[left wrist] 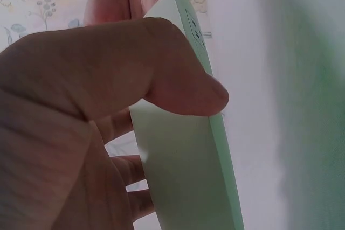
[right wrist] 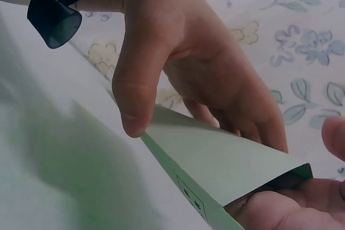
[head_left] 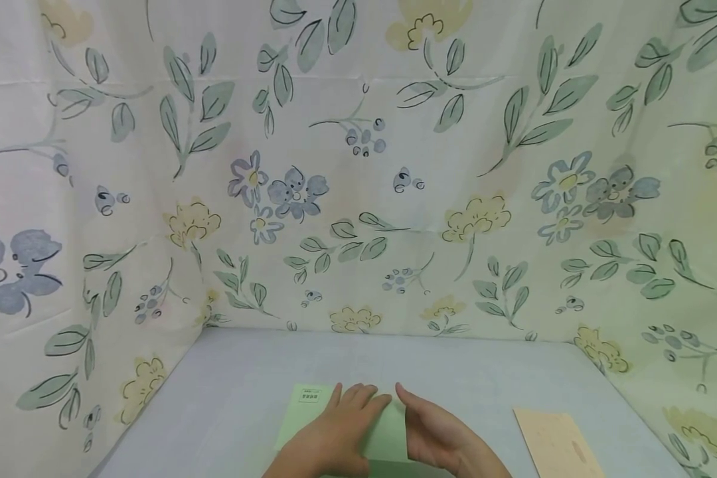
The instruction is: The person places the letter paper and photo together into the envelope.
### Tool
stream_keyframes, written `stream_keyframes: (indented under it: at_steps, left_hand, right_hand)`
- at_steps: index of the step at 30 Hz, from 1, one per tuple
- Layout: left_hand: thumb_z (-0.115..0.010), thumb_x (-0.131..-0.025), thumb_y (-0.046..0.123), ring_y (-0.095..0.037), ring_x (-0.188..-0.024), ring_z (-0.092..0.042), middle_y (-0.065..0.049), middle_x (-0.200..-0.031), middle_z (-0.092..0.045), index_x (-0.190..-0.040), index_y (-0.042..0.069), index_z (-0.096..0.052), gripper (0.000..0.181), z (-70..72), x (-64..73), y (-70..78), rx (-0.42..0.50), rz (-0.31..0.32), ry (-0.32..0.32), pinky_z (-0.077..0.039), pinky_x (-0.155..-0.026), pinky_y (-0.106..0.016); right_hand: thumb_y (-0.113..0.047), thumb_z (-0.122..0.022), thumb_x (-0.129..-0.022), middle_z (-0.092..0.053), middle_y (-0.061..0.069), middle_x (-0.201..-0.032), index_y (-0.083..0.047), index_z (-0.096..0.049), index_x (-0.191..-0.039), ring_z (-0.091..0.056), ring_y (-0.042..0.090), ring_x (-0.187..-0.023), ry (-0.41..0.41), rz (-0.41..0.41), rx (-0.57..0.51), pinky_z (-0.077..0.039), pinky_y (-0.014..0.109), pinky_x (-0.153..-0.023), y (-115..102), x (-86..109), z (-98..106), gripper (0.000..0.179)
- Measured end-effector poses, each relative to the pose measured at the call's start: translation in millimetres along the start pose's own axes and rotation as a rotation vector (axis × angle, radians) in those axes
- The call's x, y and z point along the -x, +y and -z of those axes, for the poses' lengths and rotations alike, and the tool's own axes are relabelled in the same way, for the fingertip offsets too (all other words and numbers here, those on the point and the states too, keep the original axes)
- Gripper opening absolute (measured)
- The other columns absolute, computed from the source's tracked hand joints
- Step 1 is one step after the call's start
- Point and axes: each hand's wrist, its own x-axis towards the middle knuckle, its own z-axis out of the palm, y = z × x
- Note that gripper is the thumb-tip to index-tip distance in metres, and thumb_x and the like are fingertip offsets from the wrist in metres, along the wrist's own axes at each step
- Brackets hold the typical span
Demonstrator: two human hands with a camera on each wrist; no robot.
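Note:
A light green paper envelope (head_left: 388,435) with a small printed box stands between both hands, its near end low in the head view. My left hand (head_left: 337,435) grips it from the left. In the left wrist view its thumb (left wrist: 188,98) lies over the envelope's edge and its fingers reach behind the panel. The right hand (head_left: 439,438) is at the envelope's right end. As the right wrist view shows, one digit (right wrist: 269,208) of that hand sits in the gaping mouth, while another fingertip stays apart outside. The rest of the right hand is out of that frame.
To the right, a flat peach-coloured paper piece (head_left: 558,441) lies on the pale table (head_left: 382,358). Floral cloth (head_left: 358,265) hangs behind the table and along both its sides. A dark band (right wrist: 59,9) is around my left wrist.

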Motion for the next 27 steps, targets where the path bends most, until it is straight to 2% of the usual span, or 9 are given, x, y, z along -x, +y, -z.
stream_keyframes:
  at_steps: [4, 9, 12, 17, 22, 25, 27]
  left_hand:
    - [-0.087, -0.063, 0.025, -0.023, -0.139, -0.039, -0.001, -0.147, -0.045, -0.151, 0.019, -0.045, 0.097, 0.2, 1.9, -1.7, -0.002, -0.006, 0.014, -0.033, -0.111, -0.069]
    - [-0.088, -0.064, 0.023, -0.023, -0.141, -0.038, -0.001, -0.149, -0.045, -0.152, 0.020, -0.044, 0.098, 0.8, 2.0, -4.5, 0.029, 0.029, -0.009, -0.031, -0.112, -0.068]
    - [-0.089, -0.064, 0.023, -0.022, -0.141, -0.037, -0.002, -0.149, -0.044, -0.151, 0.020, -0.044, 0.098, 1.5, 2.4, -5.6, 0.040, 0.047, -0.022, -0.030, -0.113, -0.067]
    - [-0.090, -0.065, 0.025, -0.023, -0.141, -0.037, -0.003, -0.150, -0.044, -0.152, 0.020, -0.043, 0.099, 1.8, 1.8, -7.0, 0.049, 0.069, -0.032, -0.029, -0.114, -0.067]
    - [-0.090, -0.063, 0.028, -0.026, -0.141, -0.039, -0.006, -0.150, -0.046, -0.151, 0.019, -0.046, 0.098, 4.3, 0.4, -10.7, 0.036, 0.103, -0.046, -0.028, -0.114, -0.068]
    - [-0.090, -0.063, 0.029, -0.028, -0.140, -0.041, -0.007, -0.149, -0.048, -0.149, 0.020, -0.047, 0.097, 4.7, 0.2, -14.4, 0.030, 0.127, -0.049, -0.028, -0.114, -0.069]
    - [-0.090, -0.063, 0.029, -0.029, -0.139, -0.041, -0.007, -0.148, -0.048, -0.149, 0.020, -0.048, 0.096, 4.6, 0.6, -16.5, 0.030, 0.138, -0.044, -0.027, -0.114, -0.069]
  right_hand:
    - [-0.038, -0.022, -0.113, -0.052, 0.012, -0.144, 0.000, -0.033, -0.152, -0.051, 0.028, -0.133, 0.021, 0.005, 0.031, -0.040, 0.048, -0.114, -2, -0.2, -2, 0.055]
    - [-0.029, -0.028, -0.113, -0.056, 0.012, -0.141, -0.001, -0.046, -0.146, -0.056, 0.027, -0.128, 0.095, 0.028, 0.124, -0.048, 0.043, -0.106, -7, 3.4, -4, 0.048]
    - [-0.029, -0.032, -0.113, -0.060, 0.017, -0.138, 0.001, -0.052, -0.144, -0.060, 0.030, -0.124, 0.143, 0.036, 0.195, -0.052, 0.041, -0.102, -11, 6.7, -2, 0.048]
    - [-0.031, -0.038, -0.111, -0.059, 0.025, -0.138, 0.008, -0.051, -0.145, -0.060, 0.037, -0.125, 0.224, 0.033, 0.327, -0.052, 0.043, -0.102, -16, 12.0, 0, 0.053]
    - [-0.033, -0.048, -0.108, -0.065, 0.025, -0.129, 0.011, -0.050, -0.144, -0.065, 0.037, -0.119, 0.378, 0.009, 0.503, -0.054, 0.044, -0.099, -26, 19.9, -2, 0.057]
    - [-0.033, -0.055, -0.106, -0.069, 0.019, -0.123, 0.008, -0.053, -0.142, -0.067, 0.034, -0.115, 0.479, -0.002, 0.619, -0.056, 0.044, -0.096, -34, 29.4, -4, 0.055]
    - [-0.033, -0.056, -0.105, -0.069, 0.017, -0.124, 0.006, -0.054, -0.142, -0.067, 0.034, -0.115, 0.514, -0.007, 0.688, -0.055, 0.045, -0.097, -40, 37.2, -4, 0.053]
